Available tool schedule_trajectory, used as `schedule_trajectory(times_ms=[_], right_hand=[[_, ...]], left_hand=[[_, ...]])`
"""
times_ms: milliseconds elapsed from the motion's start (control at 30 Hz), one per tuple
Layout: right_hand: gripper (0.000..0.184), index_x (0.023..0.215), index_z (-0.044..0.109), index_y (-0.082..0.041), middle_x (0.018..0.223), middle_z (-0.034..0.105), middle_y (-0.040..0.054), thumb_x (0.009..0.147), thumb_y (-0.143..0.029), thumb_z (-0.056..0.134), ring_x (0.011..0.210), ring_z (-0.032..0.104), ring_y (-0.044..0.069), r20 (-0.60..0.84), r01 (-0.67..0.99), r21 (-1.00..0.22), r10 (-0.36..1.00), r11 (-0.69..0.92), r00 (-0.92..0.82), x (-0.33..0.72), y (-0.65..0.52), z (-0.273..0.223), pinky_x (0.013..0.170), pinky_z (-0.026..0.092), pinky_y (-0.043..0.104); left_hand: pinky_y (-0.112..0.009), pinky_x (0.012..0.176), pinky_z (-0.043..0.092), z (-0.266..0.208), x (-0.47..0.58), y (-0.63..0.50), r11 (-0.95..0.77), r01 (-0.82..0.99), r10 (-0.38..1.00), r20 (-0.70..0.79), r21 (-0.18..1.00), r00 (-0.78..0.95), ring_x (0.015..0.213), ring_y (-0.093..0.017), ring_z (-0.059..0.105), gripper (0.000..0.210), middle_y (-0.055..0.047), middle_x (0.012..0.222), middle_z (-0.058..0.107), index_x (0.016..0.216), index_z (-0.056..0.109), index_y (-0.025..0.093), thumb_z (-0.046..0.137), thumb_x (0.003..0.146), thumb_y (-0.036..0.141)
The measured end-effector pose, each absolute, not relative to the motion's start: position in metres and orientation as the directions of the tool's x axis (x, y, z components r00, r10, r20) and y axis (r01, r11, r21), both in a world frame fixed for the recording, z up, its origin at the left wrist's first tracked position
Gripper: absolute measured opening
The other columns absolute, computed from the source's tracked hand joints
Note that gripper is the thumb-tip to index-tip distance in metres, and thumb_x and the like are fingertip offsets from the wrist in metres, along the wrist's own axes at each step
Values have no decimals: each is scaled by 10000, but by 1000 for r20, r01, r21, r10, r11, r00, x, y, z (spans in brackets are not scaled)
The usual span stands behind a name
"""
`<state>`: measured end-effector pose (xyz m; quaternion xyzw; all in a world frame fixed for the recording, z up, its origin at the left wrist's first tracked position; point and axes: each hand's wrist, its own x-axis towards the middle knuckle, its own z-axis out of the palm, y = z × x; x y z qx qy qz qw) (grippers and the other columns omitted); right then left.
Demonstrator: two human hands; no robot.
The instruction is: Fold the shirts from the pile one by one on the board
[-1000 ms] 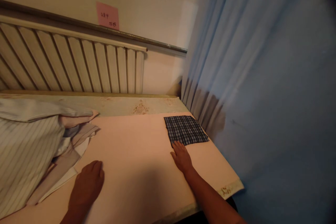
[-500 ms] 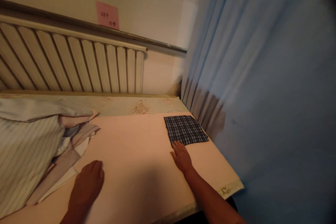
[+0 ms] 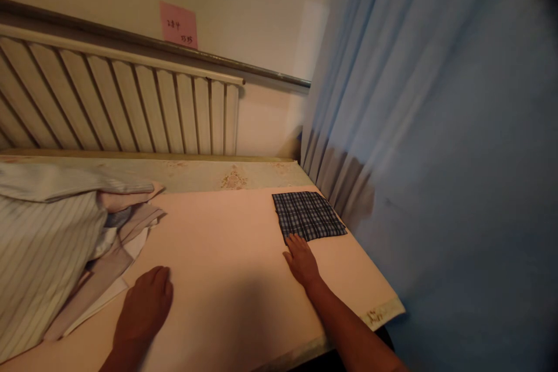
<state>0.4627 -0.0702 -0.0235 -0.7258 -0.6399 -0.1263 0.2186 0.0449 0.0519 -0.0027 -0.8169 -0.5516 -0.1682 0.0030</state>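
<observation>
A folded dark blue-and-black plaid cloth (image 3: 308,214) lies flat near the right end of the table. My right hand (image 3: 300,260) rests palm down at its near left corner, fingertips touching the edge, thumb slightly apart. My left hand (image 3: 148,303) is on the pink sheet with its fingers curled in; its palm is hidden and nothing sticks out of it. Just left of that hand is a heap of fabric, with a pale striped cloth (image 3: 43,256) on top and mauve pieces (image 3: 102,282) showing underneath.
A pink sheet (image 3: 218,238) covers most of the table, over a flowered cover (image 3: 257,175). Behind stands a radiator (image 3: 143,104), with a pink paper note (image 3: 178,25) on the wall above it. A blue curtain (image 3: 414,145) hangs close along the right edge.
</observation>
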Motion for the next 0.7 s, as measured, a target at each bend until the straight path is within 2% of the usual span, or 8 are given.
schedule_trajectory(times_ms=[267, 700], right_hand=[[424, 1338, 524, -179, 1398, 530, 81, 925, -267, 492, 1351, 405, 265, 444, 981, -173, 882, -91, 160, 462, -70, -22, 1141, 302, 475], [430, 1343, 522, -177, 1404, 524, 81, 922, -264, 509, 1354, 403, 246, 447, 982, -160, 879, -104, 166, 461, -70, -22, 1146, 295, 453]], left_hand=[[-414, 900, 400, -5, 45, 51, -406, 904, 884, 307, 135, 351, 1126, -284, 504, 362, -138, 1241, 576, 1168, 564, 146, 355, 898, 267], [-412, 903, 396, -3, 45, 49, -412, 903, 881, 307, 124, 360, 1124, -284, 506, 366, -139, 1244, 573, 1175, 562, 140, 343, 912, 272]])
